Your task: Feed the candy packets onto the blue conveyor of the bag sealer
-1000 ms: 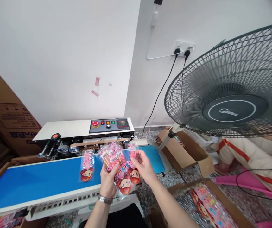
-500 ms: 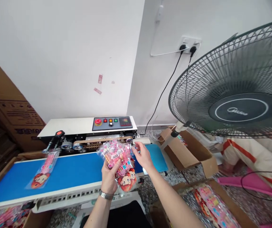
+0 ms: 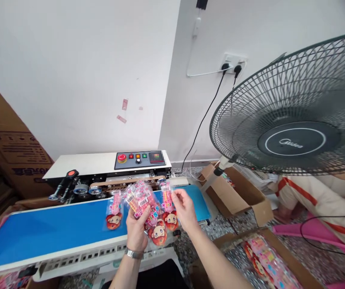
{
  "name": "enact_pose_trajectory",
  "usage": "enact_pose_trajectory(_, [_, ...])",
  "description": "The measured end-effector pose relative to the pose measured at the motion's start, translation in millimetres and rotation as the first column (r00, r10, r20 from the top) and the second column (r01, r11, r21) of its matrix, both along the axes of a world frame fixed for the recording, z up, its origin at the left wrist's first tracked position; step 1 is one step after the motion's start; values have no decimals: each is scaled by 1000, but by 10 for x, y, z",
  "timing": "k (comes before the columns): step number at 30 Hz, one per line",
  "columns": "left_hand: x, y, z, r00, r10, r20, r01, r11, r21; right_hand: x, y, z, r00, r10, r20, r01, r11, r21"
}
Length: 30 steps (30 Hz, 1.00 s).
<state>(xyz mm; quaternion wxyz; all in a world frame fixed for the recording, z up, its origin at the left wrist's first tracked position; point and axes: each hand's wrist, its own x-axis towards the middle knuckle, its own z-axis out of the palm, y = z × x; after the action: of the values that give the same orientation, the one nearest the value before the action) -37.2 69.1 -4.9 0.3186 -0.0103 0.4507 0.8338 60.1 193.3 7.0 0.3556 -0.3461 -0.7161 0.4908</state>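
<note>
My left hand (image 3: 137,228), wearing a metal watch, is closed around a fanned stack of clear plastic packets (image 3: 142,200) with pink printing and a red-haired cartoon face at the bottom. Between the thumb and fingers of my right hand (image 3: 186,210) is the edge of a single packet (image 3: 168,200) of the same kind. This packet hangs upright just right of the stack, its top close to the right end of the band sealing machine (image 3: 106,160). Another packet (image 3: 114,212) lies on the machine's blue conveyor belt (image 3: 54,228), left of my left hand.
A large fan (image 3: 289,120) stands at the right. Behind its pole is an open cardboard box (image 3: 235,192); a lower box holds more packets (image 3: 268,257). Another person's legs (image 3: 305,196) and a pink stool (image 3: 319,241) are at far right. Black cords run from the wall socket (image 3: 232,66).
My right hand, earlier beside the stack, now pinches a single packet apart from it. The packet at the belt's left is gone from view there, and another shows nearer the middle.
</note>
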Motion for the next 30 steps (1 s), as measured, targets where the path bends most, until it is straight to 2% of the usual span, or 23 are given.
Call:
enact_pose_trajectory(2, [-32,-13,-7,1000,24,18,-23,1000,-18,62,203,-116,987,-147,58,146,989,14])
enact_pose_trajectory(4, [-49,-19,-6,999,28,31,-28,999,-22,91,407,-218,949,-247,198,237,969,75])
enact_pose_trajectory(7, [-40,-14,4,999,16,39,-15,1000,-25,1,593,-300,873,-274,405,224,960,166])
enact_pose_trajectory(9, [-23,-6,11,1000,-3,29,4,999,-33,-125,600,-292,847,-228,481,157,971,183])
enact_pose_trajectory(11, [-11,0,13,1000,-21,13,22,999,-36,-237,523,-234,864,-175,472,88,976,200])
enact_pose_trajectory(13, [-4,3,10,999,-43,-7,42,999,-25,-288,390,-140,925,-90,370,17,980,197])
enact_pose_trajectory(15, [4,2,3,998,-57,-29,57,998,-12,-274,232,-30,971,58,232,-95,985,147])
enact_pose_trajectory(18, [34,-3,-9,996,-80,-46,81,997,14,-206,5,116,949,274,156,-288,955,74])
enact_pose_trajectory(20, [63,-2,-13,994,-100,-43,101,994,30,-179,-112,180,937,301,178,-320,944,86])
enact_pose_trajectory(24, [94,16,-9,996,-83,-21,83,996,36,-174,-210,201,963,210,166,-233,963,133])
enact_pose_trajectory(27, [75,27,-13,1000,-19,-15,19,1000,18,-126,-115,138,991,20,130,-40,988,150])
enact_pose_trajectory(30, [38,14,-29,1000,18,10,-17,1000,-17,3,131,35,964,-196,179,160,967,197])
